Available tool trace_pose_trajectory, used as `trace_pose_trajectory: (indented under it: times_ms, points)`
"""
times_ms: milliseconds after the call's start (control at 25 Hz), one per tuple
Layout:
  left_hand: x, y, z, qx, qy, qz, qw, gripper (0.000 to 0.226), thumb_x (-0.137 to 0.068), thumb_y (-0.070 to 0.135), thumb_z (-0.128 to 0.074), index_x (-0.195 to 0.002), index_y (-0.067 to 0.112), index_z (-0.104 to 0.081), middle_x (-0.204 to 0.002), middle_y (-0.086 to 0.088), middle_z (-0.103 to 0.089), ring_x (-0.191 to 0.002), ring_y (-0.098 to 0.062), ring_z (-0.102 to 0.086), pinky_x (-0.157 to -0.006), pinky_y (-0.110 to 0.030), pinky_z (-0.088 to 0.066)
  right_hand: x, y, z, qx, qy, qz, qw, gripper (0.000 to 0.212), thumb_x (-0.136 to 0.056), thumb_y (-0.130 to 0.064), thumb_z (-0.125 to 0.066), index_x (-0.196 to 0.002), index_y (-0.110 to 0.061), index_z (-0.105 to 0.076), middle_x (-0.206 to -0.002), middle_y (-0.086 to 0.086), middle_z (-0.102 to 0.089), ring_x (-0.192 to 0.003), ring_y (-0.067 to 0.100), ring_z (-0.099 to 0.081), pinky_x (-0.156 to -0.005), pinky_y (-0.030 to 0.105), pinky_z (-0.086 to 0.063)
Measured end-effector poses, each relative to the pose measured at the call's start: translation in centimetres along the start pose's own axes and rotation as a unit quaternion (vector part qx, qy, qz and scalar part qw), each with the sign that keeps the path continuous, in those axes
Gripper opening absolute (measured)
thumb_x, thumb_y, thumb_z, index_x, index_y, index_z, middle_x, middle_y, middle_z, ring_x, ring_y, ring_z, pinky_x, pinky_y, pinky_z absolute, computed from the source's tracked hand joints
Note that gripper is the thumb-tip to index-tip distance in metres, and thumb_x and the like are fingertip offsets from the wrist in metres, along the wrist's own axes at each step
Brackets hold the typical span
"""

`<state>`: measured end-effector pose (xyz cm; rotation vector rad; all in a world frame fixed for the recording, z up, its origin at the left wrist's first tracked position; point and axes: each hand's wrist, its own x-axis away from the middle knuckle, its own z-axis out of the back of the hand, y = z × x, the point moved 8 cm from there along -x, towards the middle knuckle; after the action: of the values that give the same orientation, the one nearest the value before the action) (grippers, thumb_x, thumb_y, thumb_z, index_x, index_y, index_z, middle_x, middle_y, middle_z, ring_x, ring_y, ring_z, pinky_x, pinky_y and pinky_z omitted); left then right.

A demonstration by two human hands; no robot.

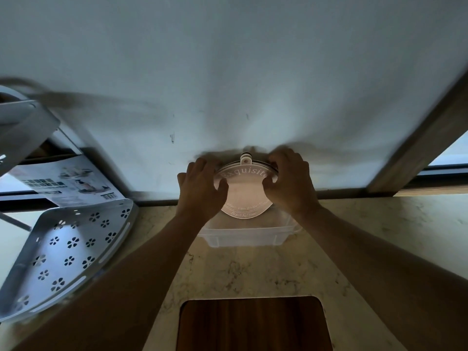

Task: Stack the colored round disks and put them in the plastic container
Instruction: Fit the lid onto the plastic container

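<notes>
Two hands, left [201, 191] and right [291, 184], each grip closed on one disk stack [244, 191], over one plastic container [247, 238]

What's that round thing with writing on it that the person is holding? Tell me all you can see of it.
It is a stack of round disks, the top one pale pink with raised lettering, "Exquisite" along its far edge and "Beautiful time" along its near one. A small tab with a hole sticks out at the far side. It looks like plastic. The left hand and right hand grip its sides, holding it tilted over the clear plastic container.
</notes>
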<state>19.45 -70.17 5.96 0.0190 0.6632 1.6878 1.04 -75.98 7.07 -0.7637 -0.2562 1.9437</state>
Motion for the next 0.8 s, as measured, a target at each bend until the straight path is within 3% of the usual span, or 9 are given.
trace_pose_trajectory:
  times_ms: [160, 440, 600, 800]
  points:
    - [-0.05, -0.13, -0.71, -0.042, -0.042, -0.010, 0.998, 0.053, -0.076, 0.025, -0.073, -0.125, 0.023, -0.051, -0.127, -0.005, -0.051, -0.115, -0.027, -0.045, -0.087, -0.040, -0.032, -0.02, 0.22, -0.47, 0.042, -0.007, -0.004, 0.999, 0.032, -0.068, -0.008, -0.064, -0.099, -0.007, -0.063, -0.116, 0.013, -0.057, -0.105, 0.035, -0.053, -0.085, 0.039, -0.039]
    - [-0.21, -0.49, -0.43, -0.012, -0.042, 0.007, 0.999, 0.033, -0.086, 0.012, -0.062, -0.118, 0.017, -0.055, -0.125, -0.007, -0.051, -0.115, -0.031, -0.045, -0.091, -0.049, -0.038, -0.03, 0.20, -0.75, 0.048, -0.011, 0.015, 0.999, 0.029, -0.073, -0.016, -0.066, -0.100, -0.007, -0.060, -0.113, 0.012, -0.058, -0.105, 0.033, -0.052, -0.084, 0.038, -0.036]
    - [-0.08, -0.28, -0.13, 0.024, -0.020, 0.008, 0.999, 0.029, -0.088, 0.010, -0.056, -0.117, 0.012, -0.050, -0.119, -0.008, -0.054, -0.110, -0.029, -0.045, -0.088, -0.041, -0.030, -0.09, 0.17, -0.40, -0.025, -0.006, 0.012, 1.000, 0.023, -0.077, -0.021, -0.064, -0.095, -0.012, -0.054, -0.088, -0.001, -0.051, -0.086, 0.025, -0.050, -0.076, 0.030, -0.027]
    - [0.12, 0.36, -0.11, 0.014, -0.021, -0.014, 1.000, 0.024, -0.088, 0.009, -0.053, -0.111, 0.009, -0.049, -0.113, -0.011, -0.056, -0.105, -0.030, -0.045, -0.089, -0.042, -0.030, -0.03, 0.07, -0.07, -0.059, 0.012, 0.015, 0.998, 0.019, -0.075, -0.024, -0.059, -0.088, -0.015, -0.049, -0.083, -0.003, -0.048, -0.077, 0.017, -0.041, -0.075, 0.031, -0.030]
